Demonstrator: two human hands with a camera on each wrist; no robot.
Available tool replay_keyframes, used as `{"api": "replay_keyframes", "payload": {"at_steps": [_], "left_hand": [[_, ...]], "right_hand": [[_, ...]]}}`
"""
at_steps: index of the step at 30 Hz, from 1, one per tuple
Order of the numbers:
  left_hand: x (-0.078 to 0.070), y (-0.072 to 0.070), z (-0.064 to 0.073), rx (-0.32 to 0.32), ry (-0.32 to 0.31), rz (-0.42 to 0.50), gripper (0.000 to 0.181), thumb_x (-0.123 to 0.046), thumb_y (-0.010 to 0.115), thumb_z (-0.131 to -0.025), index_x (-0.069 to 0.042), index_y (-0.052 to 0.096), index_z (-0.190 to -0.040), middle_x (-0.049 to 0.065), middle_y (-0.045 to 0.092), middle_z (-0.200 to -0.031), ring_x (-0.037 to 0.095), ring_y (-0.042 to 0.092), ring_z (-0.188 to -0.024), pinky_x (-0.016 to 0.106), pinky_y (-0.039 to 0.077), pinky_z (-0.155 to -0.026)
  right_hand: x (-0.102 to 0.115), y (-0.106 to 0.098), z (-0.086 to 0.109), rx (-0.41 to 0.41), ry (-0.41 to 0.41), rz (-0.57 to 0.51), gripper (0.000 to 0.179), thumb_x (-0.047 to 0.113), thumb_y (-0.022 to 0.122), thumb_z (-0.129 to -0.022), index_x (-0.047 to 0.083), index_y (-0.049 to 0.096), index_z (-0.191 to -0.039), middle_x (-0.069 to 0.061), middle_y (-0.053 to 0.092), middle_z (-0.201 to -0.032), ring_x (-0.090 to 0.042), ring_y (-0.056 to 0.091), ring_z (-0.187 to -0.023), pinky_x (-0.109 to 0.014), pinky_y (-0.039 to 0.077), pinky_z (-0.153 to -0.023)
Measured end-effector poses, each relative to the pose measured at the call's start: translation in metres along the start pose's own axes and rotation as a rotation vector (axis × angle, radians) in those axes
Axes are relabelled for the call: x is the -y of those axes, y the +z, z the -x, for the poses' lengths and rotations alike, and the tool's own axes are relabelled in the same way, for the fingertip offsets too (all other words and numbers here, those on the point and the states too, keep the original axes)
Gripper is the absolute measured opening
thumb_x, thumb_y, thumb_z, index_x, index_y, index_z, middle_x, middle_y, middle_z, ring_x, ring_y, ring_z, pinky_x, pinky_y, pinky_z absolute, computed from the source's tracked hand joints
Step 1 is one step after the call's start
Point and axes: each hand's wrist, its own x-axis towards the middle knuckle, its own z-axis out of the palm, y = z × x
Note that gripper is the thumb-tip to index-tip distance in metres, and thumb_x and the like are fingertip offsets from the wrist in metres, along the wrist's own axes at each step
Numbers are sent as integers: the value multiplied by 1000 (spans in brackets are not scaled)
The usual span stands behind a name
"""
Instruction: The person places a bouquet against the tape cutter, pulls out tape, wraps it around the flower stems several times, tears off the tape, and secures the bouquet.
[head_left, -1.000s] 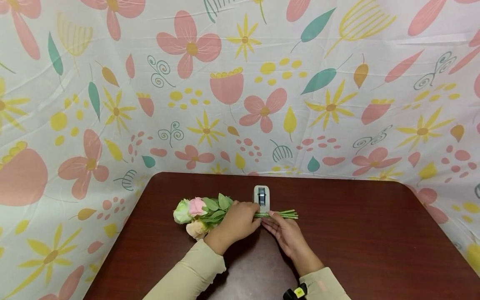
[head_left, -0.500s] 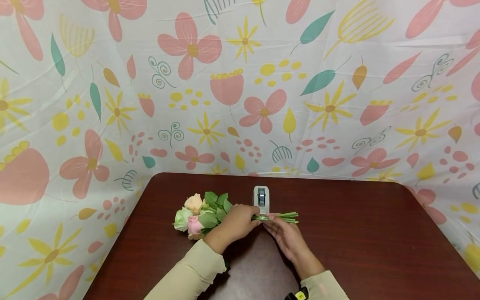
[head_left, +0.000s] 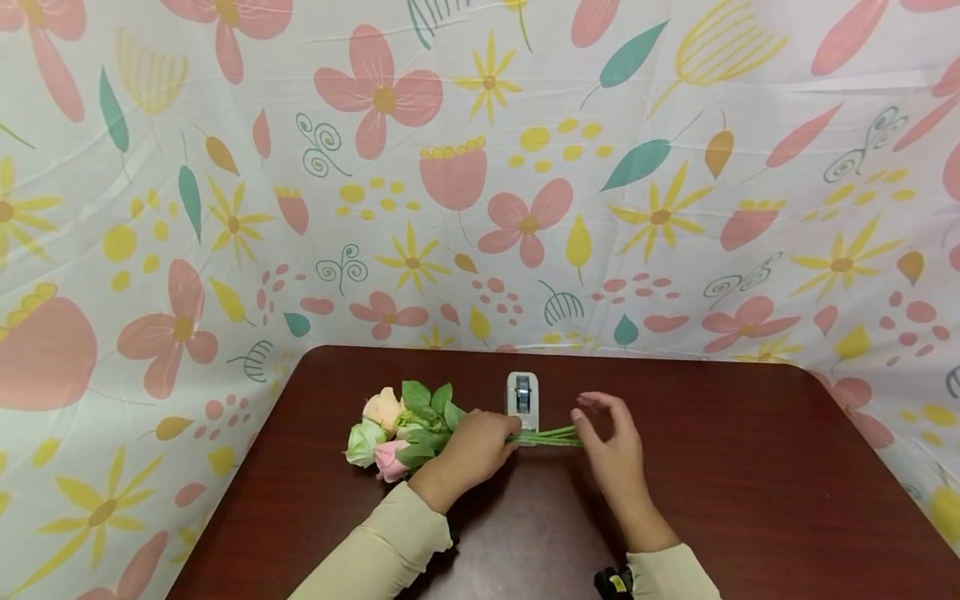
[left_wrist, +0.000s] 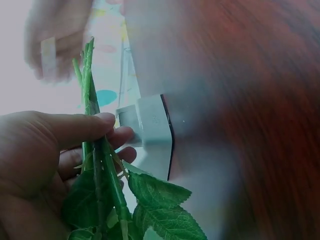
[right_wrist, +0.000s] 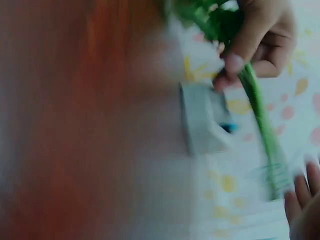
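My left hand (head_left: 474,448) grips a bouquet of roses around its stems. Peach (head_left: 383,410), white-green (head_left: 364,442) and pink (head_left: 392,461) blooms point left, with green leaves (head_left: 423,398) behind them. Bare stems (head_left: 553,436) stick out to the right of this hand. In the left wrist view, thumb and fingers close round the stems (left_wrist: 88,75). My right hand (head_left: 617,450) is at the stem ends, fingers loosely bent. The right wrist view shows its fingers (right_wrist: 302,190) apart from the stems. A pale strip (left_wrist: 48,57) lies across that blurred hand in the left wrist view.
A white tape dispenser (head_left: 522,392) with a roll in it stands just beyond the stems. The dark red-brown table (head_left: 750,467) ends at a flower-printed cloth (head_left: 480,167) hanging behind and to the left.
The bouquet has turned over in my left hand, bringing the peach rose to the far side and the pink one nearer. My right hand has let go of the stems and moved right.
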Motion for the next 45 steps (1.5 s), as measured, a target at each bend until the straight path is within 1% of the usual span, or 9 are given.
{"api": "replay_keyframes", "payload": {"at_steps": [2, 4, 8, 11, 14, 21, 34, 40, 45], "left_hand": [[0, 2, 0, -9, 12, -13, 21, -19, 75, -92, -21, 58, -79, -9, 65, -72, 5, 54, -62, 25, 34, -66], [0, 2, 0, -18, 24, -19, 19, -19, 75, -92, -21, 60, -81, -8, 67, -75, 6, 57, -64, 24, 35, -66], [0, 0, 0, -14, 35, -17, 17, -18, 74, -93, -20, 61, -81, -7, 68, -76, 9, 59, -65, 24, 37, -64], [-1, 0, 0, -8, 34, -35, 16, -18, 74, -93, -20, 62, -82, -7, 67, -75, 10, 63, -68, 25, 38, -63], [-1, 4, 0, -12, 25, -52, 15, -18, 74, -93, -20, 63, -83, -7, 68, -75, 11, 64, -69, 25, 37, -63], [0, 11, 1, -69, 17, -47, 16, -17, 70, -95, -20, 63, -81, -7, 69, -76, 10, 63, -67, 22, 33, -62], [-1, 16, 7, -103, 5, -55, 18, -16, 70, -95, -20, 60, -80, -7, 68, -74, 11, 61, -67, 24, 35, -62], [-3, 12, 10, -81, 0, -54, 18, -21, 69, -97, -21, 59, -81, -9, 67, -76, 11, 61, -69, 26, 37, -65], [-5, 4, 11, -21, -11, -73, 17, -26, 67, -97, -21, 60, -83, -9, 63, -74, 10, 59, -67, 29, 40, -69]], "right_hand": [[11, 0, -2, 106, -184, 255, 28, 10, 76, -90, 8, 67, -117, -3, 68, -114, -17, 62, -109, -27, 50, -91], [21, 2, -5, 252, -259, 427, 31, 13, 77, -90, 9, 66, -118, -6, 67, -117, -23, 64, -111, -36, 52, -91], [29, 9, -10, 471, -176, 620, 28, 20, 77, -90, 9, 66, -112, -5, 69, -107, -21, 67, -95, -42, 54, -82], [27, 14, -13, 563, -156, 705, 17, 21, 78, -89, 12, 68, -98, -1, 68, -91, -12, 62, -78, -36, 51, -73], [25, 17, -14, 611, -176, 748, 9, 21, 78, -88, 16, 70, -89, 3, 65, -84, -10, 59, -73, -35, 50, -69], [24, 18, -14, 627, -179, 700, 5, 19, 75, -91, 14, 75, -93, 2, 71, -88, -13, 66, -82, -37, 54, -74], [25, 20, -10, 611, -136, 677, 8, 21, 75, -92, 19, 70, -86, 9, 64, -80, -11, 55, -77, -31, 44, -69], [27, 21, -4, 568, -133, 694, 9, 19, 77, -90, 18, 69, -85, 3, 70, -89, -16, 64, -92, -37, 50, -76], [27, 22, 1, 532, -147, 692, 8, 15, 78, -89, 16, 70, -86, -4, 72, -100, -23, 66, -103, -43, 54, -84]]}}
